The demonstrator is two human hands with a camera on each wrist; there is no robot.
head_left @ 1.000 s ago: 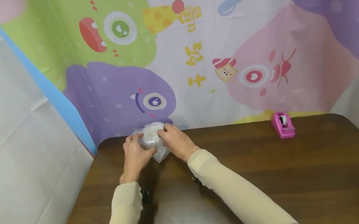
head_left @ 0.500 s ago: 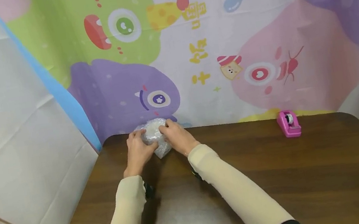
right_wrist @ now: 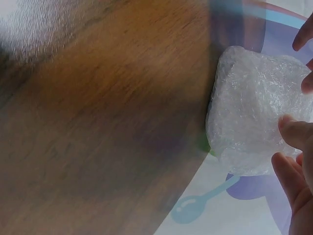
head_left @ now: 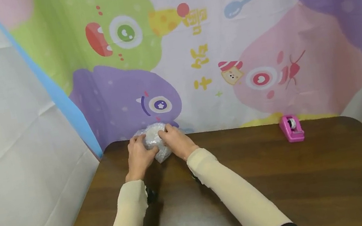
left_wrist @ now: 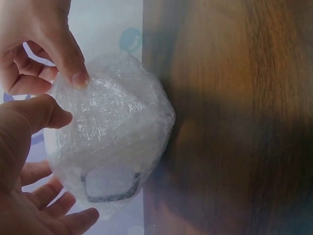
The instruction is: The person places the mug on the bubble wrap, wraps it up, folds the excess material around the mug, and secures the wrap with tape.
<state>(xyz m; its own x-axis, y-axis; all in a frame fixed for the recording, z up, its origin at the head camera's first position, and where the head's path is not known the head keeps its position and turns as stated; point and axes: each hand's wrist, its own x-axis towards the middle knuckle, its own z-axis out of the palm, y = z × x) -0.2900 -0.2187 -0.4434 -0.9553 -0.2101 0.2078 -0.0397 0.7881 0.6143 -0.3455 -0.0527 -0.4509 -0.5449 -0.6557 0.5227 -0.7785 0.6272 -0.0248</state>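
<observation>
A bundle in clear bubble wrap [head_left: 153, 136] is between both hands at the table's far edge in the head view. In the left wrist view, a dark handle-shaped outline shows through the bubble wrap [left_wrist: 110, 122]; the rest of the content is hidden. My left hand [head_left: 137, 158] grips the bundle's left side, its thumb and fingers spread around it. From the right, my right hand [head_left: 179, 143] holds the wrap with thumb and fingers near the top. The right wrist view shows the right thumb [right_wrist: 294, 133] pressing on the wrapped side.
A pink tape dispenser [head_left: 291, 129] stands near the far edge, to the right on the brown wooden table [head_left: 284, 179]. Directly behind the table hangs a cartoon-printed backdrop [head_left: 197, 106]. Pale panels [head_left: 9, 128] rise on the left side.
Both hands keep their hold on the bundle, with barely any shift of the fingers. The head view has moved slightly, so the whole scene sits a little differently in frame.
</observation>
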